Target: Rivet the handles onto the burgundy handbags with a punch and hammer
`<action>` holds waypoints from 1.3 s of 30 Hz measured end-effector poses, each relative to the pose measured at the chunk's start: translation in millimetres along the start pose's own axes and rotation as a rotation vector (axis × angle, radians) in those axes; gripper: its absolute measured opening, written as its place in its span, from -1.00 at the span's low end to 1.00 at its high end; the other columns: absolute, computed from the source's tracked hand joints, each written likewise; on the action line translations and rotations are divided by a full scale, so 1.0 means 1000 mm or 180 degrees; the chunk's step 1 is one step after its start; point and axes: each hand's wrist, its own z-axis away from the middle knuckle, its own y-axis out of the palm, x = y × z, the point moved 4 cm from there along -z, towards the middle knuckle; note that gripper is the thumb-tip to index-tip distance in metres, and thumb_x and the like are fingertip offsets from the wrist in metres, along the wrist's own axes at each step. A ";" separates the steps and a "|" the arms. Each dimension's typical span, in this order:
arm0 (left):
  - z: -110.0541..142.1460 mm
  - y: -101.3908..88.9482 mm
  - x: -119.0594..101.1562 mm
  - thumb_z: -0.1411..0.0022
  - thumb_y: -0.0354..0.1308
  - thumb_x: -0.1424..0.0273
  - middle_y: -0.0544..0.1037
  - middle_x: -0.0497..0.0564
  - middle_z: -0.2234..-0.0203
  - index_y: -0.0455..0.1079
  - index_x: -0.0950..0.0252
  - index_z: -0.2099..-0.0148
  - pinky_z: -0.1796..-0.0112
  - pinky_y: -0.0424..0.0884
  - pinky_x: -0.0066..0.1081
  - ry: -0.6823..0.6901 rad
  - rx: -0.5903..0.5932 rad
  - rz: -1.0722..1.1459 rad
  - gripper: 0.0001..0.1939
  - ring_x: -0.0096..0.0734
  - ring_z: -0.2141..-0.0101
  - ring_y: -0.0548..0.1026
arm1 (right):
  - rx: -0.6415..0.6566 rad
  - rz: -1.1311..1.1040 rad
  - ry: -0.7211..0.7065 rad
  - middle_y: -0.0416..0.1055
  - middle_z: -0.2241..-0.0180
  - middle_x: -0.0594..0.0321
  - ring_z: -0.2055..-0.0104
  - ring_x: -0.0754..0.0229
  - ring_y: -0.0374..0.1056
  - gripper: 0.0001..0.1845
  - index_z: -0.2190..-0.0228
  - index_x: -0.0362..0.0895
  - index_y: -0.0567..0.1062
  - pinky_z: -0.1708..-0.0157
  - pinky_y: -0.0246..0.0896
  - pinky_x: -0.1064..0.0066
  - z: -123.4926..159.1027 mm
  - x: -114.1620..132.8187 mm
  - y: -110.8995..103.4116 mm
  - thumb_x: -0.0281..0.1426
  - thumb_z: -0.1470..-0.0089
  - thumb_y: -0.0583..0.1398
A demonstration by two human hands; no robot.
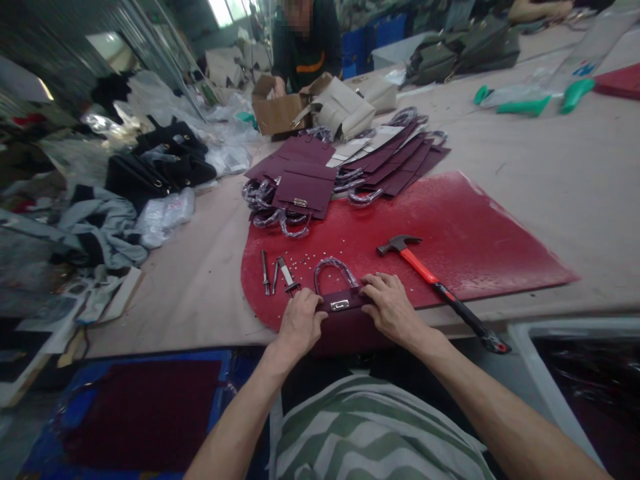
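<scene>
At the front edge of the table, my left hand (302, 320) and my right hand (389, 308) grip the two sides of a burgundy handbag panel (355, 327). A metal clasp (340, 305) sits on it between my hands, and a plastic-wrapped handle (334, 265) arches above. Fingers and thumbs of both hands are closed on the panel's upper edge. Right of my right hand lies a claw hammer (425, 270) with a red and black handle. Metal punch tools (286, 275) rest left of the handle, among small scattered bits.
Under the work lies a red mat (480, 233). Beyond it are stacked burgundy panels (305, 187) with wrapped handles. A co-worker (307, 50) stands behind a cardboard box (277, 110). Black bags (160, 163) lie left; a blue crate (225, 373) and a grey bin (525, 353) stand below the edge.
</scene>
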 end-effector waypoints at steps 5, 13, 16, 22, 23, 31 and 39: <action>-0.012 0.001 0.002 -0.11 0.27 0.54 0.39 -0.03 0.37 0.27 0.24 0.40 0.29 0.30 -0.35 -0.0377 0.0070 0.0168 -0.79 -0.29 0.30 0.40 | -0.0331 -0.0253 0.0138 0.45 0.08 0.13 0.02 -0.04 0.24 -0.87 0.39 -0.09 0.39 -0.05 0.09 0.02 -0.003 -0.002 0.002 -0.52 0.01 0.23; 0.004 0.012 0.009 -0.16 0.12 0.56 0.30 -0.04 0.45 0.08 0.19 0.44 0.32 0.27 -0.36 -0.0980 -0.1521 0.0561 -0.72 -0.31 0.37 0.36 | -0.1155 -0.0192 0.0508 0.43 0.22 0.08 0.13 0.00 0.30 -0.83 0.46 -0.05 0.27 -0.15 0.03 -0.07 -0.002 -0.004 0.017 -0.41 -0.20 0.08; 0.003 0.018 0.006 -0.15 0.08 0.59 0.33 0.01 0.41 0.09 0.18 0.42 0.29 0.30 -0.33 -0.1080 -0.1676 0.0512 -0.74 -0.26 0.34 0.38 | -0.1266 -0.0105 0.0502 0.41 0.31 0.11 0.19 0.02 0.29 -0.83 0.44 -0.04 0.28 -0.14 0.07 -0.05 -0.003 0.000 0.020 -0.44 -0.20 0.04; 0.003 0.021 0.011 -0.25 0.07 0.54 0.40 0.05 0.33 0.24 0.22 0.31 0.24 0.37 -0.35 -0.0697 -0.1570 0.0529 -0.88 -0.27 0.29 0.44 | -0.1490 0.0023 0.0596 0.37 0.31 0.04 0.20 -0.02 0.24 -0.81 0.40 -0.04 0.29 -0.02 0.17 0.00 -0.002 0.003 0.022 -0.43 -0.25 -0.03; 0.005 0.021 0.011 -0.27 0.07 0.52 0.42 0.06 0.29 0.29 0.23 0.25 0.19 0.38 -0.35 -0.0573 -0.1588 0.0572 -0.92 -0.27 0.24 0.45 | -0.1494 0.0034 0.0601 0.37 0.31 0.03 0.20 -0.03 0.24 -0.81 0.39 -0.04 0.30 -0.02 0.17 0.01 -0.002 0.002 0.022 -0.43 -0.26 -0.03; 0.009 0.028 0.008 -0.38 -0.02 0.49 0.48 0.12 0.13 0.48 0.22 0.07 0.12 0.37 -0.28 0.0083 -0.1088 -0.0183 -0.75 -0.22 0.14 0.44 | -0.1062 0.0051 0.0261 0.37 0.29 0.10 0.18 0.02 0.23 -0.70 0.12 -0.14 0.49 0.02 0.19 0.12 0.006 0.008 0.025 -0.48 -0.24 0.00; 0.011 0.015 -0.003 -0.18 0.26 0.00 0.39 0.20 0.04 0.34 0.27 -0.21 0.08 0.37 -0.13 0.0286 -0.0220 -0.0576 -0.33 -0.04 0.08 0.37 | -0.0091 0.0333 0.0200 0.14 -0.19 -0.03 -0.14 -0.19 0.10 -0.37 -0.14 -0.03 0.44 -0.13 0.01 -0.07 0.005 0.014 0.012 -0.05 -0.10 0.27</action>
